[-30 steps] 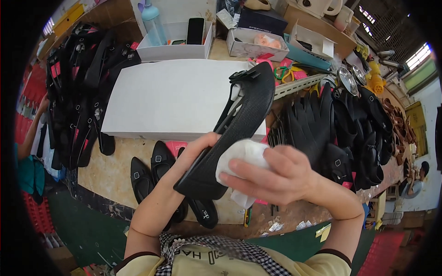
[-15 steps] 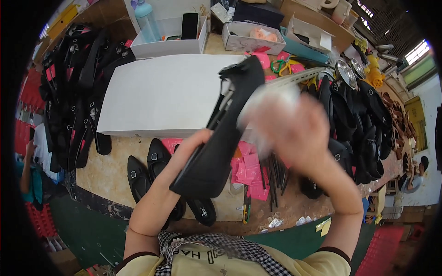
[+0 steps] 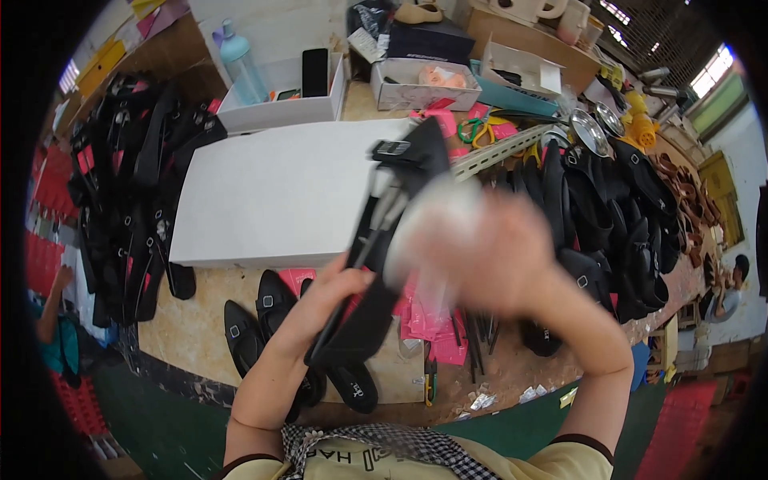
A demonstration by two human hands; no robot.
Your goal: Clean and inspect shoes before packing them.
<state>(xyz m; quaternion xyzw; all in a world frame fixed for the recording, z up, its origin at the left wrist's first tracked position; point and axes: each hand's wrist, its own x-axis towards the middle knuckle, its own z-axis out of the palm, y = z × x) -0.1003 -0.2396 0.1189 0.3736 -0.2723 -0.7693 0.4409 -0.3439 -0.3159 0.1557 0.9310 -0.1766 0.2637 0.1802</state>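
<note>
My left hand [image 3: 324, 300] is closed around a black pointed shoe [image 3: 424, 164] with a buckle on its strap, gripping it near the heel. The shoe is tilted, toe up and away from me, above the table. My right hand [image 3: 500, 248], smeared by motion, presses a white cloth [image 3: 436, 220] against the shoe's right side. The cloth hides part of that side. Below the left forearm, more black buckled shoes [image 3: 240, 332] lie on the table, partly covered by the arm.
A long white box [image 3: 264, 192] lies ahead. Piles of black shoes stand left [image 3: 148, 192] and right [image 3: 588, 200]. Pink packets [image 3: 436, 336], dark thin sticks [image 3: 474, 348] and green-and-yellow scissors [image 3: 478, 130] lie about. Open boxes with a phone [image 3: 315, 72] and a bottle [image 3: 242, 62] stand behind.
My right hand and the cloth have moved left and down along the shoe. The shoe has turned slightly, showing more of its opening. The whole view has shifted a little.
</note>
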